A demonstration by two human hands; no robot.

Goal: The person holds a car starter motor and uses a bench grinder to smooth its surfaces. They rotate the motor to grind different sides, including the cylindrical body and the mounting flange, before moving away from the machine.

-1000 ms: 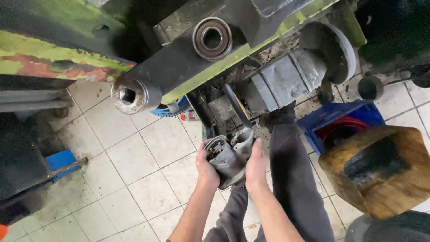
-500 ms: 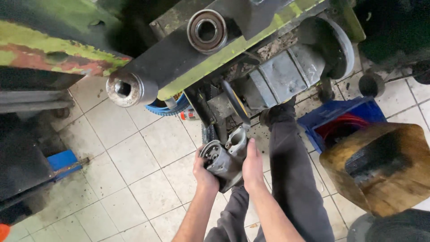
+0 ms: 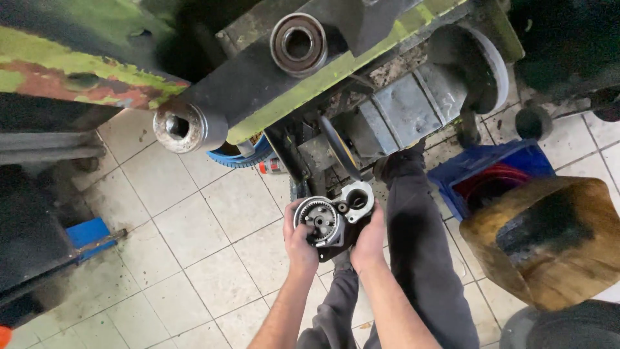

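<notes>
Both hands close around a metal gear housing (image 3: 334,220), held up in front of the person's legs above a tiled workshop floor (image 3: 194,232). The left hand (image 3: 301,240) wraps the housing's left side, its fingers curled round the rim beside the round toothed gear set in the face. The right hand (image 3: 369,238) cups the right side and underside, thumb lying against the dark body just below the pale lobe with its small bore (how the fingers sit behind the part cannot be told). The housing's open face is turned up toward the camera. Overhead and close by hangs a worn green machine frame (image 3: 84,58) with a bearing (image 3: 298,44) seated in its dark arm and a shaft end (image 3: 177,127) further left. A blue crate (image 3: 497,171) stands on the pale tiles to the right, next to a stained wooden block (image 3: 549,239).
</notes>
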